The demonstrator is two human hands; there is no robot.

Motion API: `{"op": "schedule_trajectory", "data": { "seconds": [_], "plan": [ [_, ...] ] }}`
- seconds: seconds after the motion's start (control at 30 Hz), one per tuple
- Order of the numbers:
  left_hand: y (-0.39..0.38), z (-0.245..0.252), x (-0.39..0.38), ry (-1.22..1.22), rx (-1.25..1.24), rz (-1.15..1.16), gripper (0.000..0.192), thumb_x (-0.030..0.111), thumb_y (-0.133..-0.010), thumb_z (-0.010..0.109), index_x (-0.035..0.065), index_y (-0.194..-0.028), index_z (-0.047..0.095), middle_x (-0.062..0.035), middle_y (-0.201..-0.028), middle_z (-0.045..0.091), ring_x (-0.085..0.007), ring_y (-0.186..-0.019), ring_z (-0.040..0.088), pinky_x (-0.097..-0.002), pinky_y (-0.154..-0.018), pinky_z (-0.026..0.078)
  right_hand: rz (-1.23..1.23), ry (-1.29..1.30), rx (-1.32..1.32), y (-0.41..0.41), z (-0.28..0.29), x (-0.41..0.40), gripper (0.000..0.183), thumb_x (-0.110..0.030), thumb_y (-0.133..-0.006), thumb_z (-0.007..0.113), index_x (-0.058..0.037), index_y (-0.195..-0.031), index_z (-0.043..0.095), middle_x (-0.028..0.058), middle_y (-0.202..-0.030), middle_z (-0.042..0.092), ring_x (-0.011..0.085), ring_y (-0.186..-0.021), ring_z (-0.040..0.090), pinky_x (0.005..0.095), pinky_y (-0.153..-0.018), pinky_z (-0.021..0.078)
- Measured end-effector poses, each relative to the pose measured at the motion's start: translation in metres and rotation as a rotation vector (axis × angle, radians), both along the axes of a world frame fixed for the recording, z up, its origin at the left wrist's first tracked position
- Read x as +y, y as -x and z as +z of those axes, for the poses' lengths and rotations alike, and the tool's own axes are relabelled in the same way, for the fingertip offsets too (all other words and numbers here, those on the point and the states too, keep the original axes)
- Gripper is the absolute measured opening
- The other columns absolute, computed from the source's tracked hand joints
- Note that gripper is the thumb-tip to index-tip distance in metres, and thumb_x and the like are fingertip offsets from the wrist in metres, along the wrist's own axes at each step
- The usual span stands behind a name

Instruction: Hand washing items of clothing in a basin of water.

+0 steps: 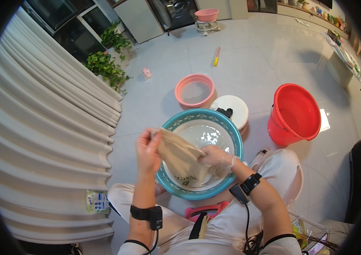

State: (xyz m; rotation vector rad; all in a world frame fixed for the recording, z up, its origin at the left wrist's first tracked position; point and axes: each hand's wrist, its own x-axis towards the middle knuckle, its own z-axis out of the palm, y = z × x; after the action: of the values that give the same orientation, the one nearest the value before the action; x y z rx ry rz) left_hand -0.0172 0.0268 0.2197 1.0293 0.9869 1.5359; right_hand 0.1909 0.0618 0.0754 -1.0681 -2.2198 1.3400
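A beige cloth (180,156) with dark lettering hangs between my hands over a teal-rimmed basin (237,140) that holds water. My left hand (149,149) pinches its upper left corner above the basin's left rim. On the cloth's right edge my right hand (217,156), in a thin clear glove, is closed over the basin. The lower part of the cloth hangs inside the basin; whether it touches the water I cannot tell.
Beyond the basin are a pink basin (177,92) with cloudy water and a white round lid (239,110) bearing a dark cloth (225,112). A red bucket (277,127) stands right. A pink handled item (193,213) lies between my legs; a curtain (49,143) hangs left.
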Motion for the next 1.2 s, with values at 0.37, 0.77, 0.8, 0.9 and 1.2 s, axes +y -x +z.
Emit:
{"op": "schedule_trajectory", "data": {
  "seconds": [0.37, 0.77, 0.8, 0.9, 1.2],
  "plan": [
    [0.041, 0.004, 0.019, -0.034, -0.008, 0.146, 0.004, 0.012, -0.093, 0.055, 0.0095, -0.092, 0.058, -0.0034, -0.096, 0.063, -0.0117, -0.083, 0.061, -0.0271, -0.069, 0.052, -0.266, 0.008, -0.170, -0.023, -0.024, 0.022, 0.028, -0.020, -0.080, 0.055, -0.0078, -0.102, 0.067, 0.0195, -0.098, 0.066, 0.0341, -0.094, 0.062, 0.0410, -0.085, 0.0475],
    [-0.020, -0.113, 0.010, 0.195, 0.933, -0.397, 0.028, 0.010, -0.080, 0.069, 0.0003, -0.105, 0.060, -0.0085, -0.103, 0.064, -0.0113, -0.090, 0.058, -0.0269, -0.079, 0.047, -0.131, 0.195, 0.168, -0.008, 0.035, 0.009, 0.027, -0.023, -0.079, 0.064, -0.0021, -0.096, 0.067, 0.0154, -0.083, 0.066, 0.0222, -0.079, 0.064, 0.0334, -0.074, 0.0491],
    [-0.017, -0.107, 0.012, 0.195, 0.934, -0.400, 0.028, 0.010, -0.080, 0.069, 0.0003, -0.105, 0.060, -0.0085, -0.103, 0.064, -0.0113, -0.090, 0.058, -0.0269, -0.079, 0.047, -0.146, 0.199, 0.202, -0.009, 0.034, 0.010, 0.028, -0.023, -0.078, 0.066, -0.0018, -0.096, 0.067, 0.0155, -0.083, 0.066, 0.0227, -0.079, 0.064, 0.0334, -0.074, 0.0492],
    [-0.007, -0.089, 0.017, 0.344, 0.815, -0.368, 0.023, 0.006, -0.078, 0.068, -0.0010, -0.099, 0.061, -0.0054, -0.090, 0.065, -0.0095, -0.083, 0.059, -0.0249, -0.073, 0.047, -0.125, 0.172, 0.191, -0.013, 0.036, 0.012, 0.028, -0.022, -0.076, 0.067, -0.0016, -0.096, 0.067, 0.0152, -0.083, 0.067, 0.0232, -0.079, 0.064, 0.0333, -0.073, 0.0493],
    [0.004, -0.037, 0.017, 0.205, 0.550, -0.091, 0.014, 0.004, -0.075, 0.062, -0.0016, -0.088, 0.063, -0.0034, -0.080, 0.063, -0.0088, -0.076, 0.057, -0.0232, -0.069, 0.046, -0.182, 0.219, 0.204, -0.018, 0.016, 0.022, 0.024, -0.015, -0.077, 0.063, 0.0018, -0.094, 0.066, 0.0120, -0.080, 0.067, 0.0184, -0.072, 0.064, 0.0311, -0.068, 0.0500]
  ]
}}
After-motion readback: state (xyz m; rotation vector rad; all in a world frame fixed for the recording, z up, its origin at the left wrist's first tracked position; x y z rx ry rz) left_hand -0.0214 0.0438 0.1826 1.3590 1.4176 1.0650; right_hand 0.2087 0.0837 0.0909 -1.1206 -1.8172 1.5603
